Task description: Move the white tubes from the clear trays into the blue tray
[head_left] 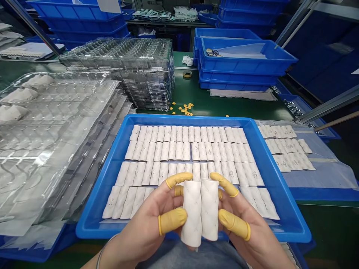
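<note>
Both hands wear yellow finger cots and meet over the near edge of a blue tray [112, 157]. My left hand [157, 224] is closed on a white perforated padded piece [192, 213]. My right hand [244, 228] is closed on a second, matching white piece [210, 211]. The two pieces stand upright, side by side and touching. The tray holds several rows of the same white pieces [185, 145], with a gap in the front row where my hands are.
Clear plastic blister trays [50, 123] lie in a fanned pile on the left, and a tall stack of them [131, 67] stands behind. Stacked blue bins [238, 59] are at the back right. More white pieces [286, 145] lie on plastic sheet at right. Small yellow discs [183, 108] are scattered on the green table.
</note>
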Available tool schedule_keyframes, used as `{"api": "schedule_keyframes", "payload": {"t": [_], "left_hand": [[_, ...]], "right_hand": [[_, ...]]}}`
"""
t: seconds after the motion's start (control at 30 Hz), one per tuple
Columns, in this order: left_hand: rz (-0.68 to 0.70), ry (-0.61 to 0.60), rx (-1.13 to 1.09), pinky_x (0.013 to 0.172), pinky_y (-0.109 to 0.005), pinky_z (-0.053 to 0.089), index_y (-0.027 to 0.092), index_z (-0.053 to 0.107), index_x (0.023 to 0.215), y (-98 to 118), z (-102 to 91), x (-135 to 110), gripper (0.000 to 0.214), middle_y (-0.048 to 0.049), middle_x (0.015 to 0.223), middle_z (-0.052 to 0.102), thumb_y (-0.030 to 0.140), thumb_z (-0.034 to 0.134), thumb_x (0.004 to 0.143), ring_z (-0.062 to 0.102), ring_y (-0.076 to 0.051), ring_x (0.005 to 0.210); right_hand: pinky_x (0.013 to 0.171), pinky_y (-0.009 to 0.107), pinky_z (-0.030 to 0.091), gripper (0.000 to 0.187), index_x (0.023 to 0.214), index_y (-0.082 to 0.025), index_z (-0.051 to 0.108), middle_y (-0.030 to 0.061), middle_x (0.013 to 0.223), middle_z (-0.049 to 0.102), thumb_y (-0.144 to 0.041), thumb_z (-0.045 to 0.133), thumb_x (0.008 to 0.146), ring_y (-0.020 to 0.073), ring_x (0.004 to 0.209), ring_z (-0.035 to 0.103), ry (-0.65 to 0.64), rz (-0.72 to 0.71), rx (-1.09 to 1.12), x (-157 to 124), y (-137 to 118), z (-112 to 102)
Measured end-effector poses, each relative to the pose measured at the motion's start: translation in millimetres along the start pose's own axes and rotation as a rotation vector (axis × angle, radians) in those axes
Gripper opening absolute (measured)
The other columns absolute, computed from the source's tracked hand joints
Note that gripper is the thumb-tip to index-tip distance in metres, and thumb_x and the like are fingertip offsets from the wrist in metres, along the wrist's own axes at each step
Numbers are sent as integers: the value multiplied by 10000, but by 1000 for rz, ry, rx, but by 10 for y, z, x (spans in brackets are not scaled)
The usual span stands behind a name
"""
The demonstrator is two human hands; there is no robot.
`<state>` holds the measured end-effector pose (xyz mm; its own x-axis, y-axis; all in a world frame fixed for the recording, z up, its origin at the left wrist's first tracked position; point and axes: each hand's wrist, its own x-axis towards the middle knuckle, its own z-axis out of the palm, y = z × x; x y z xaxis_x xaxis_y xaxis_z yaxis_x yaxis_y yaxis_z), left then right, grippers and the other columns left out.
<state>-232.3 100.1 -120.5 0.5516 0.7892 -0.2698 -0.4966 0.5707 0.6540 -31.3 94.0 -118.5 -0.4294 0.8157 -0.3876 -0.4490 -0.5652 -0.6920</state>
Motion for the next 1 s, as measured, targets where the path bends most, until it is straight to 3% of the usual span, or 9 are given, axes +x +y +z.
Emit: {"api": "schedule_keyframes", "payload": {"t": [0.1,0.17,0.33,0.4,0.63,0.73,0.83,1.0], "left_hand": [[21,-17,-12,613,-255,557,296,477,1323,-21,-17,12,502,-59,1017,639,254,649,853,665,-164,751],[17,-29,-37,631,-268,569,306,471,1327,-34,-32,13,509,-63,1051,632,231,645,855,672,-172,782],[34,-29,-57,587,-243,583,342,456,1335,-55,-60,7,506,-59,1091,628,196,612,876,692,-171,780],[43,-40,-49,586,-233,583,344,464,1327,-60,-66,5,485,-44,1019,652,188,596,888,697,-156,743],[44,-6,-24,621,-210,550,340,502,1311,-82,-48,4,516,-52,1069,646,227,676,839,666,-152,816],[73,9,-1,756,-260,545,341,525,1288,-105,-51,11,561,-42,1096,641,239,744,781,636,-154,893],[83,10,18,831,-304,528,325,526,1294,-117,-76,6,567,-56,1135,637,225,744,781,606,-183,991],[44,57,35,701,-275,539,335,452,1362,-95,-91,-15,533,-82,1180,635,214,627,873,639,-175,893]], "right_hand": [[728,250,495,519,1312,-414,538,-14,1268,597,-309,784,867,229,1200,489,9,-16,13,3,4,16],[704,234,489,534,1316,-405,535,-12,1283,590,-317,796,858,218,1170,516,2,-14,40,6,8,19],[636,225,519,548,1325,-402,524,-6,1199,633,-336,795,854,147,769,643,-6,26,56,3,4,13],[632,224,526,521,1314,-406,535,-10,1195,632,-334,785,862,139,732,647,-3,22,46,0,2,6],[730,242,524,443,1338,-421,512,2,1236,625,-377,691,935,217,1089,595,-81,-76,-70,17,32,-27],[861,272,510,531,1360,-406,488,13,1294,587,-411,738,891,228,1202,515,-86,-124,-124,30,55,-18],[942,290,485,555,1361,-405,482,9,1312,575,-389,758,880,221,1239,487,-87,-129,-127,31,56,-15],[927,327,505,447,1377,-422,454,15,1282,604,-397,636,969,232,1175,560,-72,-81,-138,-5,23,-40]]}}
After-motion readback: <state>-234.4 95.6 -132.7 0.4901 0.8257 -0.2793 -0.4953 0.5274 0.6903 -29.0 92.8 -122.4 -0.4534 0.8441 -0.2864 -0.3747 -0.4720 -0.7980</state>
